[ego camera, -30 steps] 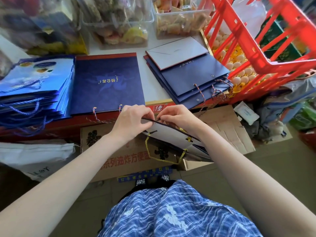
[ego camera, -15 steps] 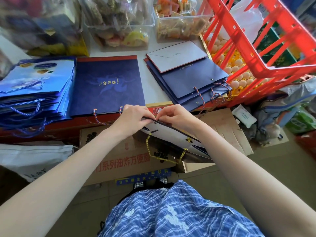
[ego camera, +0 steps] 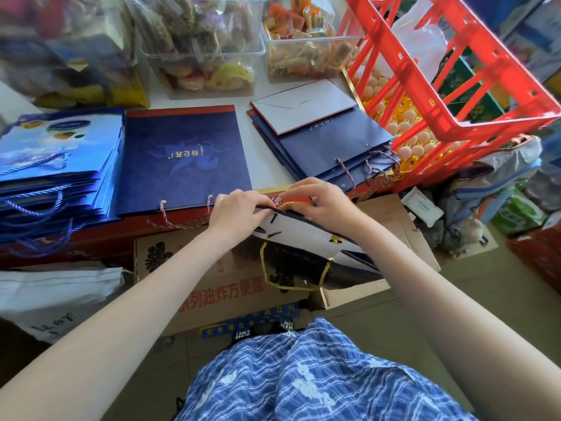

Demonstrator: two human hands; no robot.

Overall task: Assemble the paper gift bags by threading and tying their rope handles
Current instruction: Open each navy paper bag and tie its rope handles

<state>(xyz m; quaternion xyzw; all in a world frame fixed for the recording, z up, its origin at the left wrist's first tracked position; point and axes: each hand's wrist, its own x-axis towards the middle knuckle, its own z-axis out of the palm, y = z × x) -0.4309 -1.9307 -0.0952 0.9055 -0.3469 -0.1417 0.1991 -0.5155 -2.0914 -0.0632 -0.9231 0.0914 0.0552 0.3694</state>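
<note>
L hand [ego camera: 239,211] & R hand [ego camera: 324,205] both pinch top edge of open gift bag [ego camera: 306,238], held over cardboard box [ego camera: 212,281]; R fingers also grasp gold rope [ego camera: 288,205] at rim. Second gold handle [ego camera: 291,276] hangs off near side. Behind: flat navy bag [ego camera: 182,159] w/ striped rope, blue bag stack [ego camera: 57,165] left, navy pile [ego camera: 321,141] right, red crate [ego camera: 455,86] over eggs, snack tubs [ego camera: 200,44].
</note>
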